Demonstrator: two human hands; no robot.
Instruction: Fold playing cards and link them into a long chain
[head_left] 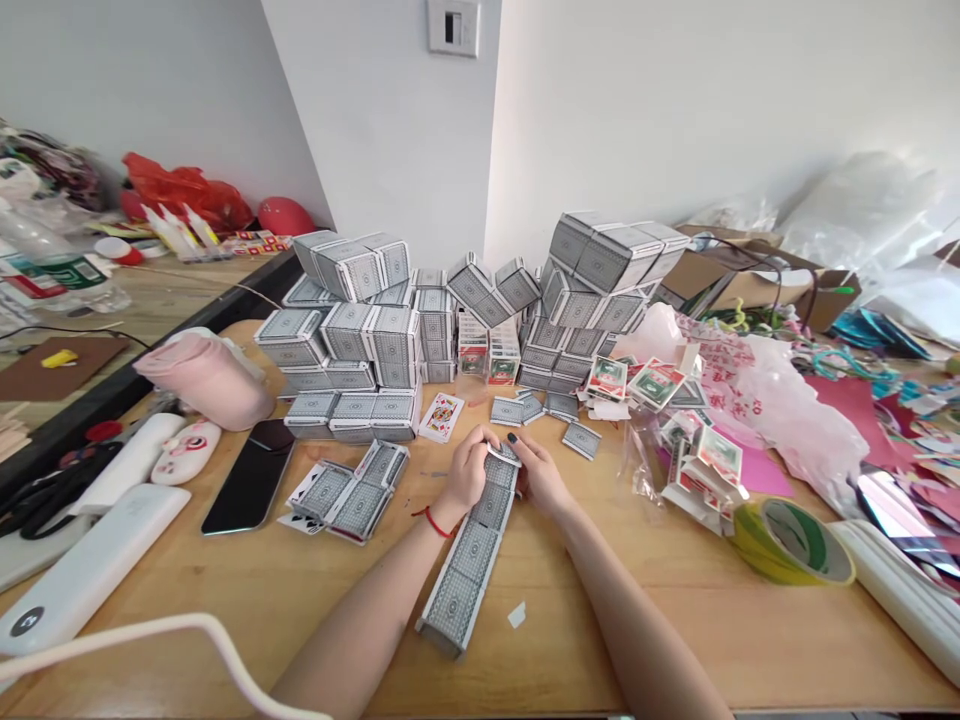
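Observation:
A long strip of joined grey-backed playing cards (472,555) lies on the wooden table (660,610), running from the near edge up to both hands. My left hand (466,478) and my right hand (536,470) meet at the strip's far end, fingers curled and pinching a card (501,455) there. A red string circles my left wrist. Card-built blocks (352,340) are stacked in piles just beyond the hands, with a loose face-up card (441,415) and several loose cards beside them.
A black phone (251,475), a pink roll (210,380), white cases and a mouse lie left. A green tape roll (795,540), card packs, plastic bags and coloured paper clutter the right. A white cable crosses the near left corner.

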